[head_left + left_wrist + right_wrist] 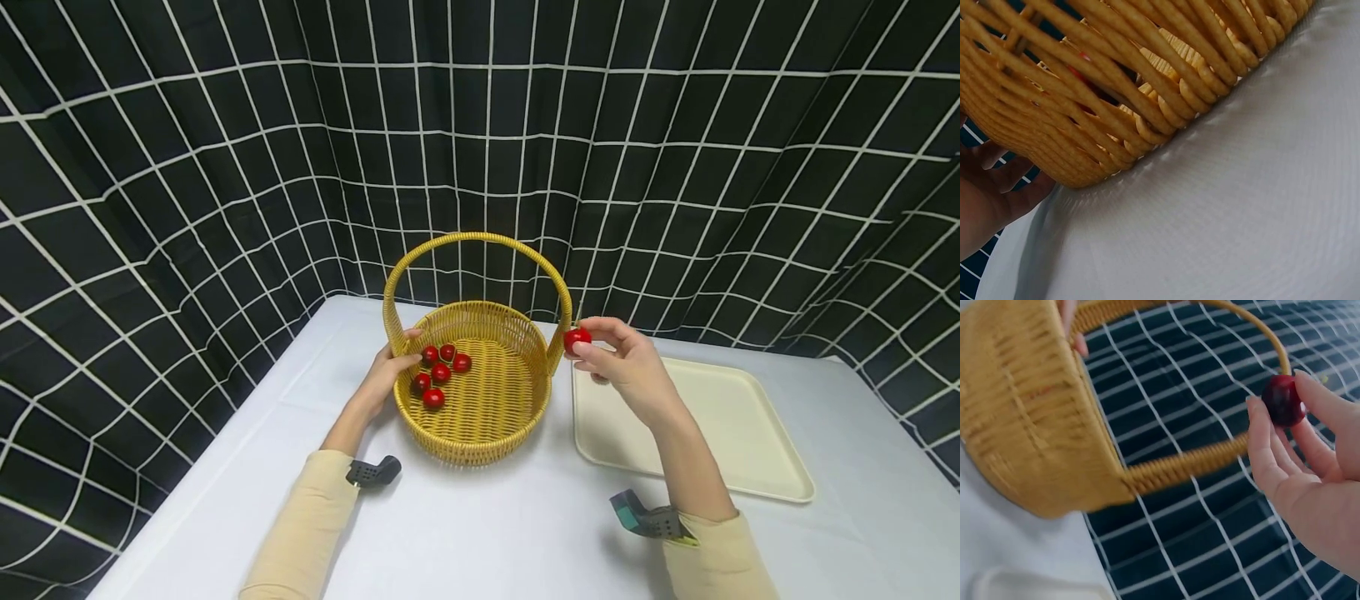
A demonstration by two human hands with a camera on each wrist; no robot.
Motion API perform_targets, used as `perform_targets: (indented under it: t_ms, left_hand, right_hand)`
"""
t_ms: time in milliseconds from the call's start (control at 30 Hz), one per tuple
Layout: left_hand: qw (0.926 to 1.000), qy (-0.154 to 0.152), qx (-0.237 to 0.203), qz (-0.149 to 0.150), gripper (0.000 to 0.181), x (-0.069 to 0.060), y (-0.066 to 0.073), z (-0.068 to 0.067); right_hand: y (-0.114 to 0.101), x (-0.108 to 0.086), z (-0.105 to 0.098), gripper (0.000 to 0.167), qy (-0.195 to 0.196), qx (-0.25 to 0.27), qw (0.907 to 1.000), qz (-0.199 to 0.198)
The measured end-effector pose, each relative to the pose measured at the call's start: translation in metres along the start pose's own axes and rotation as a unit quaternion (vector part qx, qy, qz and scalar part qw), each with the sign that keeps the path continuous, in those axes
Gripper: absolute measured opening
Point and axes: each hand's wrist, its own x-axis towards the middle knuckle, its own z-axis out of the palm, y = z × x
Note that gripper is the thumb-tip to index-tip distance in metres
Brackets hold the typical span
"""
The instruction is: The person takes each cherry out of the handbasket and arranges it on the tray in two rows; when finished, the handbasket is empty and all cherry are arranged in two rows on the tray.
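1. At 9 o'clock on the round yellow wicker basket (471, 454), the left hand (381, 377) is partly closed, gripping the rim beside the left foot of the arched handle (480, 237).
2. Inside, between 8 and 10 o'clock, 6 red cherries (441, 373) lie clustered on the woven floor.
3. A 7th cherry (576, 340) is held up at 2 o'clock, near the handle's right leg; whether they touch, I cannot tell.
4. The right hand (636, 368) pinches it between thumb and fingertips.
5. At 3 o'clock, a cream rectangular tray (723, 425) lies on white cloth (487, 533).
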Motion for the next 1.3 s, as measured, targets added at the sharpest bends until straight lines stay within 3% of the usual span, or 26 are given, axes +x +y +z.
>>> perform_targets:
  t_ms: [67, 200, 400, 500, 733, 933, 1100, 1300]
  left_hand:
    - [1.0, 0.002, 0.0, -0.001, 0.052, 0.0, -0.001, -0.001]
    - [1.0, 0.004, 0.003, -0.002, 0.052, 0.001, -0.001, -0.001]
    - [1.0, 0.006, 0.005, 0.0, 0.052, 0.0, -0.001, -0.001]
    - [1.0, 0.004, 0.005, 0.001, 0.052, 0.0, -0.001, -0.001]
    - [1.0, 0.003, 0.003, 0.001, 0.051, 0.001, 0.0, 0.0]
    - [1.0, -0.004, -0.001, 0.002, 0.052, 0.002, -0.001, 0.0]
    - [1.0, -0.004, -0.004, 0.001, 0.052, 0.002, -0.002, 0.0]
    - [1.0, 0.0, -0.002, -0.003, 0.051, 0.001, -0.001, 0.0]
  right_hand:
    - [0.0, -0.001, -0.009, 0.048, 0.027, -0.024, 0.9993, 0.01]
    - [0.006, 0.0, -0.024, 0.05, 0.067, -0.023, 0.9975, 0.002]
    - [0.023, 0.005, -0.042, 0.044, 0.092, 0.094, 0.9912, 0.014]
    - [0.033, 0.007, -0.049, 0.044, 0.107, 0.111, 0.9876, 0.026]
    - [0.056, 0.01, -0.059, 0.056, 0.147, 0.07, 0.9836, 0.077]
    - [0.078, 0.01, -0.07, 0.054, 0.152, 0.086, 0.98, 0.095]
    - [0.098, 0.013, -0.076, 0.055, 0.177, 0.039, 0.9725, 0.147]
    - [0.111, 0.013, -0.08, 0.06, 0.186, 0.025, 0.9592, 0.211]
